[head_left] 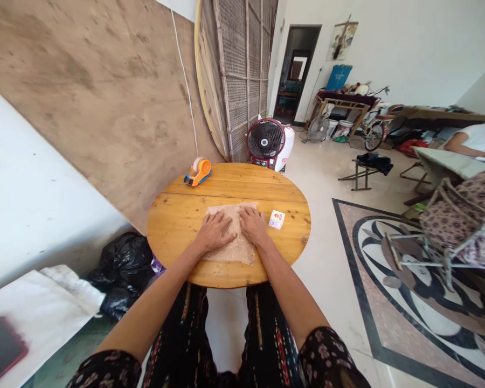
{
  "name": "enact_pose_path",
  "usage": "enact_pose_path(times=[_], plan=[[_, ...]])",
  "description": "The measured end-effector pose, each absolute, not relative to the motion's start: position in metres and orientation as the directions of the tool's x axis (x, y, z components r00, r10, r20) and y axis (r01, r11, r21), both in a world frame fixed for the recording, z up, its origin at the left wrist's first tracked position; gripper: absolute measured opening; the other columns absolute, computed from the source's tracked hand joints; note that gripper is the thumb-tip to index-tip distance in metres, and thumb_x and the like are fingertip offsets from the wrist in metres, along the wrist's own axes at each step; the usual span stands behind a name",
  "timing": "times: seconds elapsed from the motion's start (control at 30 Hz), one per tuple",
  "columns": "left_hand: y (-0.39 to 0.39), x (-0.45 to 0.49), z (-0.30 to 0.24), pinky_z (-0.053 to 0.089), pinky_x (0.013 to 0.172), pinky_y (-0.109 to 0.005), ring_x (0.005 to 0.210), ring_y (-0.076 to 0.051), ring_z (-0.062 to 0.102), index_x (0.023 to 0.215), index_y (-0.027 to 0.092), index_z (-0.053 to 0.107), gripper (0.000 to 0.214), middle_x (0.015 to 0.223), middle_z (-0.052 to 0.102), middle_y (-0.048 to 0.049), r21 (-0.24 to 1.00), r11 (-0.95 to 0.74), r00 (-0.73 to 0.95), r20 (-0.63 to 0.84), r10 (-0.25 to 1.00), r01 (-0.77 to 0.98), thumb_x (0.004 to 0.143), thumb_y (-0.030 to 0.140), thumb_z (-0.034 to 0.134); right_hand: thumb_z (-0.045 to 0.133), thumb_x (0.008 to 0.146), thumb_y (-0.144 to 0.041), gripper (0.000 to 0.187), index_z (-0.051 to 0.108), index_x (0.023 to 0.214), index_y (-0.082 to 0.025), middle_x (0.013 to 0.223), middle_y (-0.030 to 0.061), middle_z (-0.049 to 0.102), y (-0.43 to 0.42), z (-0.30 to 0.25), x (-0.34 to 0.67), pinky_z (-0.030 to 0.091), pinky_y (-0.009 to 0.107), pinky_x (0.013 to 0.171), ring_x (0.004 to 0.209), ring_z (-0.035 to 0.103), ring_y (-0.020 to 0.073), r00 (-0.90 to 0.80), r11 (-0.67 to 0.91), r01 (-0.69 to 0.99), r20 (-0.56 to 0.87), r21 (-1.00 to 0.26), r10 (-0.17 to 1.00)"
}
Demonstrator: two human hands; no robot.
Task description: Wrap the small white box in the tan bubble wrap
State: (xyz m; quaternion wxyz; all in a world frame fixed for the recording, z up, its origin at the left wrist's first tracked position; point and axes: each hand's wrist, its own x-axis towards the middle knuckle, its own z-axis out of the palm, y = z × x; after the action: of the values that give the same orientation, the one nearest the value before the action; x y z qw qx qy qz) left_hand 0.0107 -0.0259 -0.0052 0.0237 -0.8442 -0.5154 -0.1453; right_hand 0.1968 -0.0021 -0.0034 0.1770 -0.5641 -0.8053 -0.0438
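A sheet of clear bubble wrap (235, 252) lies flat on the round wooden table (173, 215) in front of me. My left hand (215, 231) rests on its left half, palm down with the fingers spread. On the upper right part of the wrap lies my right hand (254, 223), also flat, its fingers stretched forward. Just right of that hand is a small white card (277, 219) with red and blue print. Whether anything is under or inside the wrap is hidden.
An orange tape dispenser (199, 171) stands at the table's far left edge. Behind the table are a fan (265, 141) and a woven panel (242, 70). Black bags (123, 264) sit at lower left, beside a phone (2, 350). Another person (475, 141) sits at right.
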Motion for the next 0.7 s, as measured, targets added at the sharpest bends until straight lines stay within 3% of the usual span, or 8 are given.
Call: enact_pose_path(times=[0.3,0.5,0.7], plan=[[-0.025,0.011,-0.003,0.029,0.108,-0.050,0.129,-0.032,0.042,0.126,0.022,0.055,0.049,0.139,0.048,-0.0131,0.113,-0.483,0.440,0.276,0.855,0.868,0.090,0.053,0.044,0.037,0.096,-0.027,0.037,0.051,0.130,-0.022,0.136,0.0093,0.053,-0.004,-0.003,0.198,0.033,0.039,0.096,0.121,0.045,0.0240,-0.293,0.355,0.925,0.343,-0.133,0.892],[-0.022,0.006,0.000,0.027,0.109,-0.053,0.133,-0.035,0.037,0.131,0.022,0.052,0.058,0.142,0.045,-0.0147,0.137,-0.498,0.466,0.209,0.860,0.856,0.086,0.059,0.048,0.038,0.096,-0.027,0.035,0.054,0.127,-0.023,0.137,0.0079,0.053,-0.003,-0.003,0.198,0.034,0.040,0.096,0.122,0.045,0.0244,-0.289,0.349,0.927,0.331,-0.136,0.898],[-0.014,0.003,0.006,0.030,0.107,-0.051,0.127,-0.033,0.045,0.123,0.022,0.059,0.052,0.138,0.050,-0.0140,0.132,-0.527,0.492,0.224,0.841,0.840,0.082,0.054,0.054,0.037,0.097,-0.028,0.038,0.050,0.133,-0.023,0.137,0.0091,0.052,-0.002,-0.003,0.198,0.033,0.039,0.096,0.123,0.045,0.0238,-0.286,0.346,0.928,0.329,-0.139,0.900]])
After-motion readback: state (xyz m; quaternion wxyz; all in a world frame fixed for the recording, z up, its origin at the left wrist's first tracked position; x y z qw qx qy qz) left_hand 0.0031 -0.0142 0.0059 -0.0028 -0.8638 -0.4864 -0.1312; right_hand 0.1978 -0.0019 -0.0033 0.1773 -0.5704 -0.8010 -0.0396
